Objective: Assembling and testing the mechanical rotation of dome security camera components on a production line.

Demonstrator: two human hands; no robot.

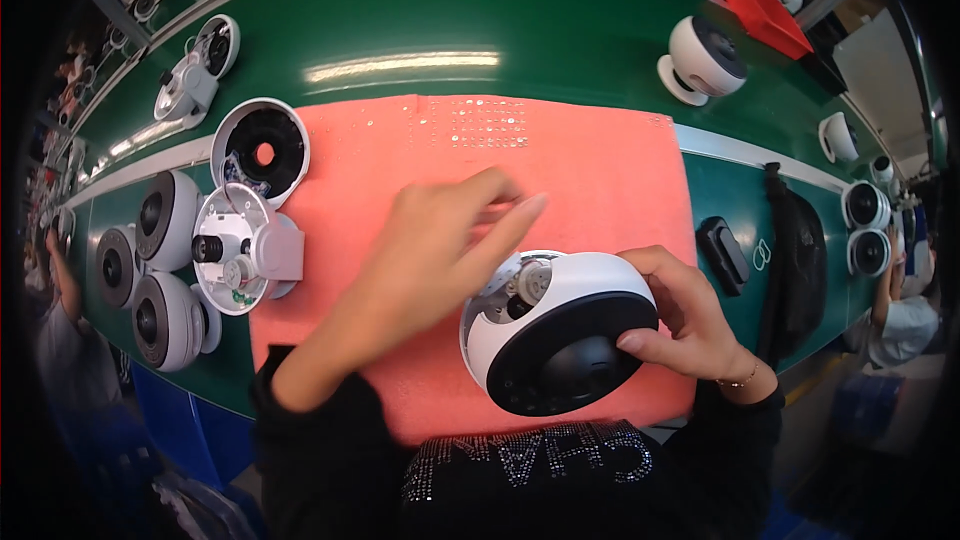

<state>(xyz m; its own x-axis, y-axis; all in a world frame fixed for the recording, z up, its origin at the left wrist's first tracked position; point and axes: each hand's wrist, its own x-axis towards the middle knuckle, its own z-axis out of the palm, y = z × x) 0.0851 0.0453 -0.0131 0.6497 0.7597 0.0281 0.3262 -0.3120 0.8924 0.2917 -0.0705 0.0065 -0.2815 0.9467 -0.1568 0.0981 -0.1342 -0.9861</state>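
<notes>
A round white security camera housing with a glossy black front lies tilted on the coral-pink mat. My right hand grips its right side, thumb on the black front and fingers over the white shell. On its upper left the housing is open, and a pale round inner part shows there. Above that opening hovers my left hand, slightly blurred, its thumb and forefinger brought close together in a pinch. Whatever lies between those fingertips is too small to make out. Small shiny screws stand in rows at the mat's far edge.
An opened camera shell with bared parts lies left of the mat, beside several finished-looking cameras. A black case and a black pouch lie at the right. Farther back are another camera and a red tray.
</notes>
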